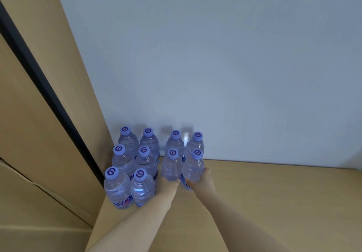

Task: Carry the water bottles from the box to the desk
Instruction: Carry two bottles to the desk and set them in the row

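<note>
1. Foreground: two bare forearms reach forward over the wooden desk (274, 202), converging on the cluster of water bottles at its far left corner.
2. Left hand (169, 183): wrapped round the lower body of the front-row bottle (171, 168), thumb on the near side; the other fingers pass behind the bottle and their spread cannot be told.
3. Right hand (201, 179): curled round the adjoining bottle (193, 168) from its right side, thumb showing at the near face. Each hand thus lies directly below and nearer than its own bottle; neither hand is the closer, since the two bottles stand side by side.
4. Axis: both held bottles stand upright, purple caps up, long axis vertical. Their bases appear to be on or just above the desk; which cannot be told. Judged step: setting down, after which the fingers would release sideways and withdraw toward the viewer.
5. Left group: six further bottles (129, 173) stand in three rows of two, just beside the held pair.
6. Behind the held pair: two more bottles (186, 142), touching or nearly touching them, so a forward push risks toppling these.
7. Background: pale wall (215, 55); at left, a cardboard panel (39, 114). The box is not identifiable with certainty.
</note>
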Available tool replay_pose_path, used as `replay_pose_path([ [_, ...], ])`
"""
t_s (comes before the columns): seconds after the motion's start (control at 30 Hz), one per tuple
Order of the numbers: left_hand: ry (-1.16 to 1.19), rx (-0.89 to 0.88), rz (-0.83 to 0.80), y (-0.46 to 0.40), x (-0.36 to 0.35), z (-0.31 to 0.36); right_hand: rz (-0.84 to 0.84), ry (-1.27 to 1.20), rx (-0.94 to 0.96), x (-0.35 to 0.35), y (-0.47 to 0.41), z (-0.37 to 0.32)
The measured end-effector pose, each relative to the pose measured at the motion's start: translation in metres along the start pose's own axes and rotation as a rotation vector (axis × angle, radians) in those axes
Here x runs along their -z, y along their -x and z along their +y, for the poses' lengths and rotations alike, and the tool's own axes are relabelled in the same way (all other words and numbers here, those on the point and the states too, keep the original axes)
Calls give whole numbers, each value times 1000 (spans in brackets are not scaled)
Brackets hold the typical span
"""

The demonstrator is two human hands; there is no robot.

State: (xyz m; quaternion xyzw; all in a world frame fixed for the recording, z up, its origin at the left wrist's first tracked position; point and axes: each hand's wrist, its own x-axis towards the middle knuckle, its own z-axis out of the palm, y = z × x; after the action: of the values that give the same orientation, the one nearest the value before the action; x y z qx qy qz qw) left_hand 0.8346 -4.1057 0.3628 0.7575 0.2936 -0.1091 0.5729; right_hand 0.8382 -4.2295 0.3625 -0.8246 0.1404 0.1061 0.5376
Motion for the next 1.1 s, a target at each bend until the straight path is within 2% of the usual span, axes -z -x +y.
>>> replay_pose_path([
  [0.1,-29,-28,-21,2,1,-8,-33,84,-83,-2,8,13],
  [0.2,-20,36,-115,3,8,-20,-61,211,-155,-2,16,23],
  [0.37,-316,17,-349,11,28,-48,-72,308,-162,-14,27,29],
  [0.5,-418,40,-411,21,53,-66,-116,379,-136,-32,44,31],
  [0.6,-433,76,-386,34,77,-84,-213,470,-102,-47,65,34],
  [0.83,-511,15,-204,70,142,-120,-450,586,120,-93,113,24],
  [1.1,-399,106,37,134,244,-190,-701,790,424,-185,174,-17],
])
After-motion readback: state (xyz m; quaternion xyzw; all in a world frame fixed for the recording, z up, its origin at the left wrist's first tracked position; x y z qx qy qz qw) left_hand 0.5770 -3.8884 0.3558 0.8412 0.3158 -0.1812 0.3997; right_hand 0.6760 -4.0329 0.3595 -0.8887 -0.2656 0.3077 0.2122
